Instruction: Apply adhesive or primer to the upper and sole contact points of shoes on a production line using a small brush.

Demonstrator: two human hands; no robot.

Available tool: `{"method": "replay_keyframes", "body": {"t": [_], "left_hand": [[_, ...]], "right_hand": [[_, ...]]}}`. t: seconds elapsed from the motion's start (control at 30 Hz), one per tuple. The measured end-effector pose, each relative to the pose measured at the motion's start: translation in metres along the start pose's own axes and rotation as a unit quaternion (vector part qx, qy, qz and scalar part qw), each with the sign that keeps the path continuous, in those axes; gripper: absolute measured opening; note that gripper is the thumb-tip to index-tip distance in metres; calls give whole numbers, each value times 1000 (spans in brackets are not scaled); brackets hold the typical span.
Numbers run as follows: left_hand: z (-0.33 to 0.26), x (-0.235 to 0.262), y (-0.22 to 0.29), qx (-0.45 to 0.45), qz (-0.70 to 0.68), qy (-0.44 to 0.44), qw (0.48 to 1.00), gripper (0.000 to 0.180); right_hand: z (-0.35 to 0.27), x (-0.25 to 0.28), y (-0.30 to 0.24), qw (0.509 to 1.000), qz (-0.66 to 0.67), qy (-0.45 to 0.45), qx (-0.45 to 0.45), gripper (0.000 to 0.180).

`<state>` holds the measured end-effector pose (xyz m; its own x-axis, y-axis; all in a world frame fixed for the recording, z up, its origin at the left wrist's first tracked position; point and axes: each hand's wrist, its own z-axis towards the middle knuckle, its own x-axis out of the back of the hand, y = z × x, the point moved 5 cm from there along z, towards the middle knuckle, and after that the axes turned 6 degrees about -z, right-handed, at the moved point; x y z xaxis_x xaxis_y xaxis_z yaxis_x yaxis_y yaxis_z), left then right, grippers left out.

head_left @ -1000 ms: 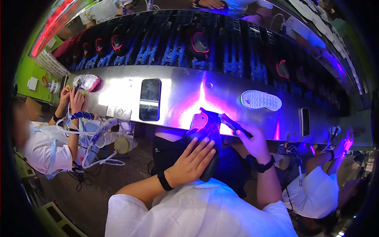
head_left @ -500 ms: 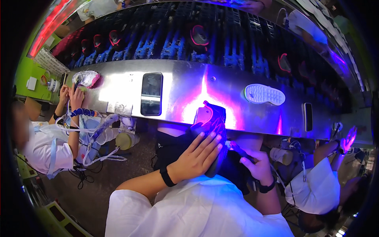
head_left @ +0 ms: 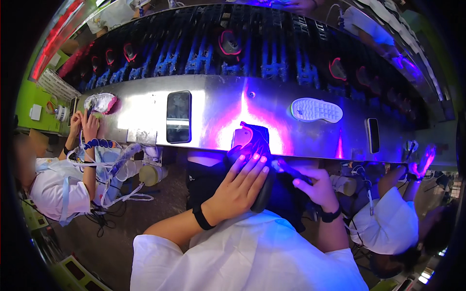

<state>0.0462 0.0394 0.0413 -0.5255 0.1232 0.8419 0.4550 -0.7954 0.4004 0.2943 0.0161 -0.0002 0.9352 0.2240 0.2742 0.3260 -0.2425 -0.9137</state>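
Observation:
A dark shoe [head_left: 261,140] with a pink-lit collar and lacing leans against the near edge of the metal bench, over my lap. My left hand [head_left: 236,189] is laid across it, fingers long and close together, holding it steady from the left. In my right hand [head_left: 316,186] is a slim dark-handled brush [head_left: 290,169], gripped between thumb and fingers. Its pale tip touches or nearly touches the shoe's right side; glare hides the exact contact. The toe-to-heel lie of the shoe is partly covered by my left hand.
On the bench [head_left: 208,116] lie a dark phone [head_left: 178,116], a white shoe sole [head_left: 316,110] and a smaller dark phone [head_left: 373,136]. Beyond runs a dark conveyor [head_left: 272,53] carrying several shoe parts. One co-worker [head_left: 58,179] sits left, another [head_left: 388,223] right.
The whole view has shifted slightly, moving the bench and its things leftward. My left hand stays on the shoe, and the brush in my right hand remains at its right side.

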Motion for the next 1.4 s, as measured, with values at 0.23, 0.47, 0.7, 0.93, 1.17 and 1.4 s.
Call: {"method": "replay_keyframes", "body": {"t": [0.23,0.47,0.7,0.93,1.17,1.4], "left_hand": [[27,4,32,27,0,-17,999,63],[51,5,55,55,3,-1,998,78],[88,-4,68,65,47,6,997,85],[131,-23,60,95,45,-2,994,93],[163,-11,32,121,-10,30,992,95],[159,13,-17,109,-78,41,990,95]], "right_hand": [[-42,17,-3,999,9,43,2,35],[-69,19,-10,995,82,53,6,36],[-103,29,8,992,108,66,-2,40],[-103,46,4,975,23,216,51,39],[-68,91,-56,942,-197,251,104,35],[-19,86,-92,924,-302,198,127,35]]}}
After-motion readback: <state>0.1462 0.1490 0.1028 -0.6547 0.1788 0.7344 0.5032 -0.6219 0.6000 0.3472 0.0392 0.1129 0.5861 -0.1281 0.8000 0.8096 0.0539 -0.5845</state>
